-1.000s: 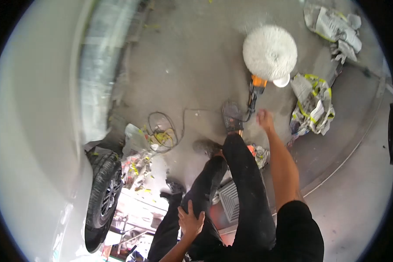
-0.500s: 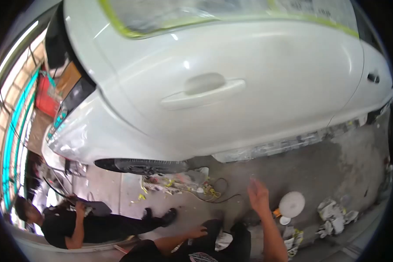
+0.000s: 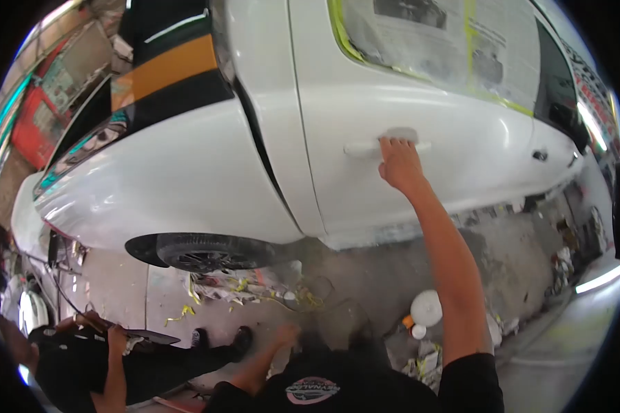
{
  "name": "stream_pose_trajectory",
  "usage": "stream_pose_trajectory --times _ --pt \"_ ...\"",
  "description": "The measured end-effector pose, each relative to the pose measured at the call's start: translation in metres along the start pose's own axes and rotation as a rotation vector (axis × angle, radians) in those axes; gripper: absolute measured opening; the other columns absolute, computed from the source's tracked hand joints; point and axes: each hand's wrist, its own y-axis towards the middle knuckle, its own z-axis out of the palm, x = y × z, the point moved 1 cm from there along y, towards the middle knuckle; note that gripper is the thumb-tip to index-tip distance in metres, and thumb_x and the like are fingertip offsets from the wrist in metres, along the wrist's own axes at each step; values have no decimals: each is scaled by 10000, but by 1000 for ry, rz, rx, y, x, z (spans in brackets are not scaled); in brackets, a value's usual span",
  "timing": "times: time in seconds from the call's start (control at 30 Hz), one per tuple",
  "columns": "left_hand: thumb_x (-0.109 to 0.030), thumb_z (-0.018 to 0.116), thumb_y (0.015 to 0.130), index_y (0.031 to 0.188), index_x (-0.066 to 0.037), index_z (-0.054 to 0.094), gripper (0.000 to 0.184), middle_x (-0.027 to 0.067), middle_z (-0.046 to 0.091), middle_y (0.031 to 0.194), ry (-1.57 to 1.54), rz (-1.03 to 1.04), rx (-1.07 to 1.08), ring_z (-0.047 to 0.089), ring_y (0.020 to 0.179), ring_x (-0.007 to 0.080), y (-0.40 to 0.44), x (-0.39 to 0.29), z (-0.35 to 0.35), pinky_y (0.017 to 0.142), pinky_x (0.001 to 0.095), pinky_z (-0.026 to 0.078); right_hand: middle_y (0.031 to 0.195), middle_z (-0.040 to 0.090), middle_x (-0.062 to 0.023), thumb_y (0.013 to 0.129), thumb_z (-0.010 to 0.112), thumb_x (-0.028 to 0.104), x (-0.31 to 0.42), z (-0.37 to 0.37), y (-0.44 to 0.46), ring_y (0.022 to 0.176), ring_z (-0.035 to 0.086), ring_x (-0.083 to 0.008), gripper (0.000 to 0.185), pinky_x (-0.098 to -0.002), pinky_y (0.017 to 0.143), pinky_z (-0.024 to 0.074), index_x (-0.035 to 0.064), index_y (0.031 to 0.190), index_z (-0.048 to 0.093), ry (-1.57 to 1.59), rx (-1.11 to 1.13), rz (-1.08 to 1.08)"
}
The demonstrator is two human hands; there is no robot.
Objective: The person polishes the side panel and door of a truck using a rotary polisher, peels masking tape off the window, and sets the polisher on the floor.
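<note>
My right hand reaches up to the white car door, its fingers curled round the white door handle. Low in the view, my left hand hangs near my body, blurred, so its fingers cannot be made out. Newspaper edged with yellow-green tape covers the door window. On the floor to the right of my legs lies a polisher with a round white pad.
Another person stands at the lower left holding a dark flat panel. Crumpled paper and tape scraps lie beside the front wheel. More crumpled paper is near the polisher.
The view has swung up from the floor to the car's side. My right hand has risen from near the polisher to the door handle. My left hand has moved off my leg.
</note>
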Motion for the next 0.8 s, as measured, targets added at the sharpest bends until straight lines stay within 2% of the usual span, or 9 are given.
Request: stream_pose_trajectory --times 0.07,0.13,0.27,0.33,0.57,0.67,0.7,0.77,0.8 --pt "-439 554 951 1116 -48 707 451 205 681 1165 17 152 -176 627 1120 396 3 35 -3 968 483 483 1019 646 -137 772 653 122 -1 3 -3 1012 602 -327 316 -467 936 434 47 1069 574 -52 42 11" --pt "-415 565 933 1091 -53 715 423 208 691 1118 -167 -242 -29 639 1082 404 -9 -22 -79 943 471 497 1013 638 -142 763 654 106 -1 -7 -29 1014 595 -334 311 -465 944 434 48 1055 564 -22 34 11" --pt "-396 580 919 1077 -53 720 403 211 700 1072 -261 -163 -136 653 1044 402 -11 -24 -99 915 469 505 1033 596 -183 690 652 42 9 -36 -66 1020 549 -382 365 -500 968 429 8 1034 535 72 -97 -22" --pt "-389 588 917 1076 -51 721 396 209 703 1069 -394 -218 -80 658 1036 393 -7 -33 -102 904 472 501 1057 574 -195 682 644 27 12 -59 -97 1072 522 -396 388 -515 1042 397 -9 1052 535 100 -52 -28" --pt "-396 611 925 1096 -47 711 402 220 707 1034 -418 -16 -69 660 1032 396 44 -61 -108 912 473 497 1123 575 -183 595 558 -36 -1 -147 -208 1175 498 -431 508 -557 1126 333 6 1101 573 89 52 12" --pt "-387 628 926 1082 -52 715 380 216 707 1020 -360 3 -32 665 1021 398 85 -45 -80 916 474 498 1244 588 -200 660 577 -27 -25 -176 -256 1307 463 -403 479 -549 1147 315 30 1135 608 17 228 66" --pt "-378 641 922 1079 -54 716 367 214 703 1035 -321 86 -111 664 1021 397 87 -55 -90 917 475 498 1244 588 -200 660 577 -27 -39 -178 -286 1307 463 -403 479 -549 1147 315 30 1135 608 12 235 91" --pt "-369 653 918 1076 -57 716 355 212 699 1050 -276 186 -155 664 1022 395 84 -68 -103 918 477 498 1371 583 -178 724 618 11 -80 -168 -378 1345 467 -349 551 -524 1168 304 50 1274 607 174 357 645" --pt "-361 675 905 1091 -59 712 356 219 688 1091 -373 124 -65 652 1061 393 83 -71 -107 941 476 489 1371 583 -178 724 618 11 -78 -175 -394 1345 467 -349 551 -524 1168 304 50 1274 607 164 361 678"
